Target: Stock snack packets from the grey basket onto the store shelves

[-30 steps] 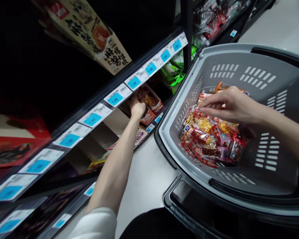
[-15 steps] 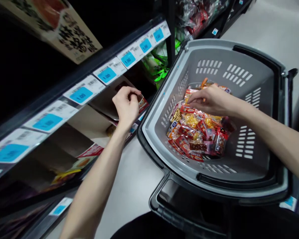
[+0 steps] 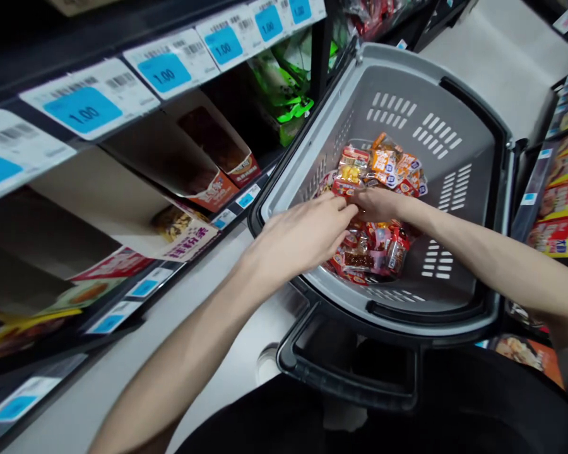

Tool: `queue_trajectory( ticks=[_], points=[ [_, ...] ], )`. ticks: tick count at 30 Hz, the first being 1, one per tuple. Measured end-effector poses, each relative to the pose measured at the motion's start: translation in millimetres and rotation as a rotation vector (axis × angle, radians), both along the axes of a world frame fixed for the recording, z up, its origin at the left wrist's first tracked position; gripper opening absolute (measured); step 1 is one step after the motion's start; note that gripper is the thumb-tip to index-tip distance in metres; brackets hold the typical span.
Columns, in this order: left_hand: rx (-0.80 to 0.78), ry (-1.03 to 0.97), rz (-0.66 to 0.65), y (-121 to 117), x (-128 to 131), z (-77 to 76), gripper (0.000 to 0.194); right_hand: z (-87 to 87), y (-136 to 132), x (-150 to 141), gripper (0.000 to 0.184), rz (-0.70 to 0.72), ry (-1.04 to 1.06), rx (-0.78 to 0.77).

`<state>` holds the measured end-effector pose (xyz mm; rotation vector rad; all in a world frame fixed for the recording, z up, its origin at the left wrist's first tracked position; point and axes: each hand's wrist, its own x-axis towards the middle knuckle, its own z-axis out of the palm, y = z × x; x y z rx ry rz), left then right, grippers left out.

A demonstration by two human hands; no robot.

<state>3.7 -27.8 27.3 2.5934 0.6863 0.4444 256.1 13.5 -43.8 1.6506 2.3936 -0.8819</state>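
A grey shopping basket (image 3: pixel 473 120) stands on the floor beside the shelves, holding a heap of several small red, orange and yellow snack packets (image 3: pixel 388 167). My left hand (image 3: pixel 303 236) reaches over the basket's near-left rim, its fingers held together with their tips on the heap; what they hold, if anything, is hidden. From the right, my right hand (image 3: pixel 381 205) lies on the heap with fingers curled round a packet. The fingertips of the two hands meet over the middle of the pile.
To the left runs a shelf edge with blue 1.00 price tags (image 3: pixel 82 110). Under it stand open display boxes of snacks (image 3: pixel 218 157) and green packets (image 3: pixel 279 94). Another rack of packets (image 3: pixel 565 202) stands at the right. The basket's black handle (image 3: pixel 350 378) points toward me.
My left hand has left the display box on the shelf and moved right into the basket, meeting my right hand. The view has tilted down and to the right.
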Motion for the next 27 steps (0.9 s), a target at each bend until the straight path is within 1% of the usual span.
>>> queue_trajectory(
  ticks=[1, 2, 4, 5, 7, 9, 10, 12, 14, 16, 18, 19, 21, 25, 27],
  points=[
    [-0.02, 0.103, 0.032, -0.5, 2.3, -6.4, 0.015, -1.8, 0.5, -0.6, 0.008, 0.022, -0.106, -0.013],
    [-0.033, 0.157, 0.069, -1.0, 3.6, -10.7, 0.013, -2.6, 1.3, -1.1, 0.014, 0.034, -0.214, -0.016],
    [-0.036, 0.188, 0.103, -2.4, 4.2, -13.6, 0.012, -2.3, 3.6, -0.9, 0.031, -0.018, -0.316, 0.03],
    [-0.028, 0.186, 0.11, -3.5, 3.8, -12.7, 0.012, -2.1, 4.8, -0.3, 0.04, -0.043, -0.325, 0.056],
    [-0.006, 0.179, 0.114, -6.3, 2.4, -8.9, 0.013, -2.9, 7.1, 1.3, 0.051, -0.08, -0.243, 0.074],
    [0.001, 0.19, 0.109, -9.8, 1.2, -4.1, 0.013, -6.3, 8.2, 2.0, 0.049, -0.129, -0.14, 0.044],
    [-0.006, 0.208, 0.11, -11.5, 0.8, -1.5, 0.013, -8.7, 8.1, 1.5, 0.045, -0.186, -0.09, 0.025],
    [-0.038, 0.266, 0.117, -14.8, 0.0, 4.7, 0.016, -13.7, 6.4, -1.4, 0.038, -0.347, 0.011, 0.006],
    [-0.069, 0.329, 0.114, -17.5, -0.7, 11.8, 0.021, -17.1, 3.2, -6.4, 0.036, -0.495, 0.103, 0.012],
    [-0.087, 0.373, 0.102, -19.1, -1.5, 18.3, 0.025, -17.2, 0.3, -11.7, 0.038, -0.574, 0.172, 0.033],
    [-0.093, 0.392, 0.099, -19.8, -2.1, 22.2, 0.029, -13.9, -1.1, -15.7, 0.043, -0.611, 0.229, 0.06],
    [-0.094, 0.394, 0.104, -19.8, -2.3, 22.9, 0.03, -11.5, -1.0, -17.1, 0.045, -0.618, 0.257, 0.074],
    [-0.093, 0.386, 0.108, -19.4, -2.7, 22.5, 0.032, -6.5, 0.1, -18.5, 0.043, -0.581, 0.294, 0.141],
    [-0.095, 0.376, 0.106, -18.3, -3.7, 19.7, 0.034, 0.6, 3.7, -19.3, 0.019, -0.418, 0.282, 0.343],
    [-0.098, 0.376, 0.103, -17.9, -4.4, 19.4, 0.034, 2.7, 6.6, -18.9, 0.009, -0.371, 0.261, 0.413]
  ],
)
